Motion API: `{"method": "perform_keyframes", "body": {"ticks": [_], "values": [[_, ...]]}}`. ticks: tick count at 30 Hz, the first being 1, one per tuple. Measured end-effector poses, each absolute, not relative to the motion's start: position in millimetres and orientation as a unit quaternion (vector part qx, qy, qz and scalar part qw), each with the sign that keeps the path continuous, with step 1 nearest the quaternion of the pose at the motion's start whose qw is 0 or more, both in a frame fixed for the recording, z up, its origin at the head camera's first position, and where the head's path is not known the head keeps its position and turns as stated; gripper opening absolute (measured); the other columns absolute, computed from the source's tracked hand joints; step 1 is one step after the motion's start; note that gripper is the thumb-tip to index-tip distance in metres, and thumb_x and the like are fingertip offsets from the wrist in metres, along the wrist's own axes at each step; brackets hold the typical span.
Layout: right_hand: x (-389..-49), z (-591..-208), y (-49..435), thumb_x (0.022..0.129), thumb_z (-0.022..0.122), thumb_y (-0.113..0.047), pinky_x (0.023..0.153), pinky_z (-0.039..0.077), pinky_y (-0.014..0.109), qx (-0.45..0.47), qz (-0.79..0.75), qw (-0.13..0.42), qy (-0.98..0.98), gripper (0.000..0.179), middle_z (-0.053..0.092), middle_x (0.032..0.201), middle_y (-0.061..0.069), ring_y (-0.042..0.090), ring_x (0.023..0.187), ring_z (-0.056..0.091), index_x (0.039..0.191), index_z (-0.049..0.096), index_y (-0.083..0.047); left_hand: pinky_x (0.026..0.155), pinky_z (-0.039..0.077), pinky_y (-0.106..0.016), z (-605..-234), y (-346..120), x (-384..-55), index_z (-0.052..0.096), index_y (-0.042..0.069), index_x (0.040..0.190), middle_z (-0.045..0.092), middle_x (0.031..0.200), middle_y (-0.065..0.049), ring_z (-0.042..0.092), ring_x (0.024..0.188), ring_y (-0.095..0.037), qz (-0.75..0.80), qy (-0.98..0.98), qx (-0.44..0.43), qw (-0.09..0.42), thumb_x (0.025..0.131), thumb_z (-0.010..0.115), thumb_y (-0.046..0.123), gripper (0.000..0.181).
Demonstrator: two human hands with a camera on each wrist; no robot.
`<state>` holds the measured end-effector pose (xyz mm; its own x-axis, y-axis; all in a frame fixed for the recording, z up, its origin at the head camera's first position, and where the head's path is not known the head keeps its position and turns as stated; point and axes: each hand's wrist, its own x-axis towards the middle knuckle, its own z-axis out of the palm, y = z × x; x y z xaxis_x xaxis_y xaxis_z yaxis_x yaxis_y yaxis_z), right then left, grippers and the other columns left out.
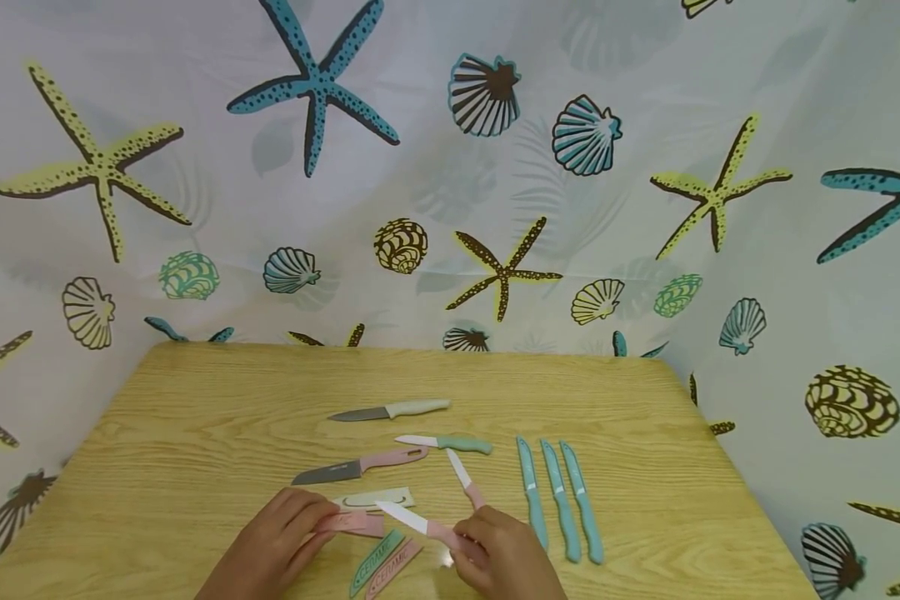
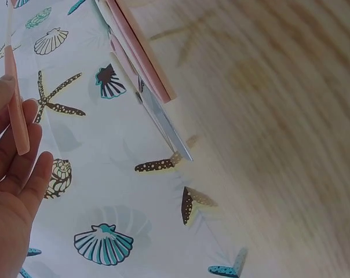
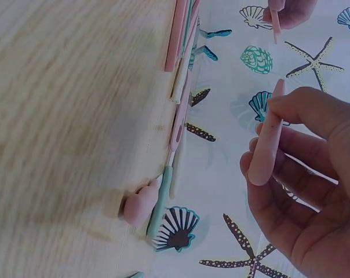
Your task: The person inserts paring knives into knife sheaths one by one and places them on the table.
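Note:
My left hand (image 1: 273, 533) pinches a pink knife sheath (image 1: 342, 522) by its left end; in the left wrist view the sheath (image 2: 17, 113) appears edge-on between thumb and fingers. A small white-bladed knife (image 1: 435, 530) has its pink handle gripped in my right hand (image 1: 498, 550), its bare blade pointing up and left towards the sheath, apart from it. The right wrist view shows the handle (image 3: 266, 145) between thumb and fingertips. Below the sheath lie a green sheath (image 1: 375, 563) and a pink sheath (image 1: 394, 570), both marked CERAMIC. A cream sheath (image 1: 378, 497) lies behind.
Behind lie a cream-handled knife (image 1: 417, 407), a green-handled knife (image 1: 465, 445), a large pink-handled knife (image 1: 392, 457) and a small pink-handled knife (image 1: 461, 471). Three blue knives (image 1: 562, 500) lie side by side to the right. A patterned curtain (image 1: 420, 183) surrounds the wooden table (image 1: 217, 417).

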<state>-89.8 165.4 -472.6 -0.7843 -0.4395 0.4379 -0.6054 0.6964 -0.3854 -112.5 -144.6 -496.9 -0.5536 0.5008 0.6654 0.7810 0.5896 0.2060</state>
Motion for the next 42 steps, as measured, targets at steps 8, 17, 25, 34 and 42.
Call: {"method": "perform_keyframes", "body": {"ticks": [8, 17, 25, 34, 42], "values": [[-90, -469, 164, 0.077, 0.075, -0.011, 0.053, 0.038, 0.007, 0.297, 0.247, 0.139, -0.912, 0.004, 0.063, 0.075, -0.007, -0.006, 0.062, 0.047, 0.081, 0.075, -0.01, 0.083, 0.043, -0.017, -495, -144, -112, 0.067, 0.015, 0.106, 0.06, 0.102, 0.006, 0.055, 0.092, -0.009, -0.253, -0.845, -0.383, 0.274, 0.1, 0.052, 0.033, 0.025], [-91, -467, 163, 0.077, 0.076, -0.01, 0.055, 0.039, 0.007, 0.309, 0.237, 0.126, -0.912, 0.004, 0.063, 0.076, -0.007, -0.006, 0.064, 0.048, 0.081, 0.075, -0.011, 0.085, 0.042, -0.017, -495, -143, -113, 0.068, 0.012, 0.107, 0.06, 0.103, 0.006, 0.055, 0.093, -0.01, -0.249, -0.843, -0.389, 0.276, 0.102, 0.046, 0.033, 0.03], [-93, -467, 164, 0.077, 0.078, -0.012, 0.055, 0.038, 0.007, 0.326, 0.229, 0.102, -0.911, 0.008, 0.062, 0.077, -0.006, -0.006, 0.064, 0.045, 0.085, 0.076, -0.01, 0.083, 0.043, -0.018, -496, -140, -113, 0.068, 0.01, 0.105, 0.06, 0.101, 0.006, 0.053, 0.091, -0.009, -0.245, -0.839, -0.398, 0.28, 0.103, 0.043, 0.032, 0.033], [-94, -469, 161, 0.074, 0.08, -0.012, 0.054, 0.033, 0.005, 0.342, 0.218, 0.138, -0.904, 0.009, 0.058, 0.074, -0.008, -0.007, 0.062, 0.038, 0.082, 0.075, -0.011, 0.079, 0.046, -0.019, -496, -134, -113, 0.069, 0.011, 0.102, 0.06, 0.1, 0.006, 0.055, 0.09, -0.009, -0.245, -0.827, -0.404, 0.304, 0.104, 0.039, 0.033, 0.037], [-95, -464, 158, 0.078, 0.079, -0.011, 0.056, 0.038, 0.005, 0.333, 0.218, 0.114, -0.91, 0.008, 0.062, 0.076, -0.005, -0.007, 0.064, 0.045, 0.084, 0.076, -0.008, 0.083, 0.045, -0.018, -493, -130, -114, 0.068, 0.01, 0.104, 0.06, 0.1, 0.006, 0.054, 0.092, -0.01, -0.254, -0.823, -0.408, 0.303, 0.105, 0.038, 0.031, 0.036]]}}
